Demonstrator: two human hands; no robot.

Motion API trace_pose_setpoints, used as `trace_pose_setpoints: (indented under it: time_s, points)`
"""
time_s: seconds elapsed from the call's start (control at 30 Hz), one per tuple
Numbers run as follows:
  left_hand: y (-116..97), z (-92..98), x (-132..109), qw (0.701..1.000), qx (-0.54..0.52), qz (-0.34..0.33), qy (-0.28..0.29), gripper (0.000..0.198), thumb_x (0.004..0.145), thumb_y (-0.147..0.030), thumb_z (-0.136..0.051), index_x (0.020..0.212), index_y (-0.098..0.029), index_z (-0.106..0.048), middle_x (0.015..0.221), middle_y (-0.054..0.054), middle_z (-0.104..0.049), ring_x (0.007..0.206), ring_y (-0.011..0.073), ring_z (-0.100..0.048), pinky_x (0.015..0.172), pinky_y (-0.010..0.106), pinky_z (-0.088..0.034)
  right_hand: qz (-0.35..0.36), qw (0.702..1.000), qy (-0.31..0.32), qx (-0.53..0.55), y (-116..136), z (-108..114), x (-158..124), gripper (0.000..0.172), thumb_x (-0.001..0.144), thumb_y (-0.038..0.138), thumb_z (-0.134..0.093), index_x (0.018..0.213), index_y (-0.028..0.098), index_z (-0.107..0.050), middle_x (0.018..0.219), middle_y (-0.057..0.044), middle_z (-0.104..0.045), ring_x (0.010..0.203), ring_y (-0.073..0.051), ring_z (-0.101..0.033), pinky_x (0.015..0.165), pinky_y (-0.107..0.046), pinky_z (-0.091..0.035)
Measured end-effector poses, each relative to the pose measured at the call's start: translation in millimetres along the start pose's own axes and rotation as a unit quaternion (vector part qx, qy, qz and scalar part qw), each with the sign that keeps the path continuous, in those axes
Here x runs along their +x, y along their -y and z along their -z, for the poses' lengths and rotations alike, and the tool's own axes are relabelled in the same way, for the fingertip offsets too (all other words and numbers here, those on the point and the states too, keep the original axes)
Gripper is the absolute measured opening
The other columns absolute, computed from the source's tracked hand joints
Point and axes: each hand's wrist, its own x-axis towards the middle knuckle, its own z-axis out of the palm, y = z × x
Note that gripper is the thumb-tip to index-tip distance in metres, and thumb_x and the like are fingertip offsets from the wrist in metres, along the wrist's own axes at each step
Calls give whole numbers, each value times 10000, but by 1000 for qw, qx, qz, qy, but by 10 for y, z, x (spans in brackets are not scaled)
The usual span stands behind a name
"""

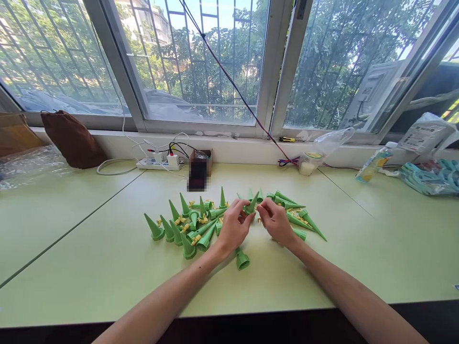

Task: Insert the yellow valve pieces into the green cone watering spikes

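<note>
My left hand [234, 224] is closed around a green plastic watering spike [252, 204], its pointed tip tilted up and to the right. Just right of it, my right hand [275, 220] is closed in a pinch beside the spike; whatever is between its fingertips is too small to make out. Many more green spikes lie around both hands, some standing on their wide ends, like the one at the far left [154, 228], others on their sides [206, 239]. Small yellow valves [195, 240] are scattered among them. One spike [242, 259] lies under my left wrist, partly hidden.
The pale green table [89, 267] meets a windowsill at the back. Along it are a power strip [158, 164] with cables, a small box [204, 160], a screwdriver [287, 139], a jar [309, 164], a bottle [376, 162] and light-blue plastic items [430, 179]. A brown bag [73, 139] sits left.
</note>
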Motion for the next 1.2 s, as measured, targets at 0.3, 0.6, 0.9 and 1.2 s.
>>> trace_pose_setpoints:
  time_s: [0.3,0.6,0.9,1.2]
  points:
    - [-66,16,-5,1000,-26,-2,13,150,862,-220,-547,1008,-213,-583,996,37,-547,676,86,-580,536,190,-536,19,1000,0,-21,29,1,-5,347,969,414,-420,681,232,-349,543,52,-367,478,-120,-315,461,-256,-287]
    - [-150,-6,21,984,-144,102,-16,246,885,-348,-561,1072,-190,-540,1027,71,-601,740,137,-674,546,242,-592,-2,999,-49,-19,9,-1,1,308,975,440,-416,747,234,-441,531,44,-430,465,-133,-388,472,-253,-334]
    - [-110,-12,63,964,-203,173,-11,381,889,-555,-514,966,-182,-494,564,-93,-432,329,36,-386,311,156,-295,9,1000,-19,-12,3,3,0,283,976,411,-432,769,226,-483,553,43,-438,481,-125,-391,483,-246,-340]
    - [-126,-16,5,964,-205,161,47,431,866,-549,-553,1053,-161,-533,611,-50,-508,426,95,-539,352,191,-407,10,999,-41,-5,-40,-7,-17,303,982,381,-417,724,223,-429,527,58,-404,461,-113,-367,480,-246,-310]
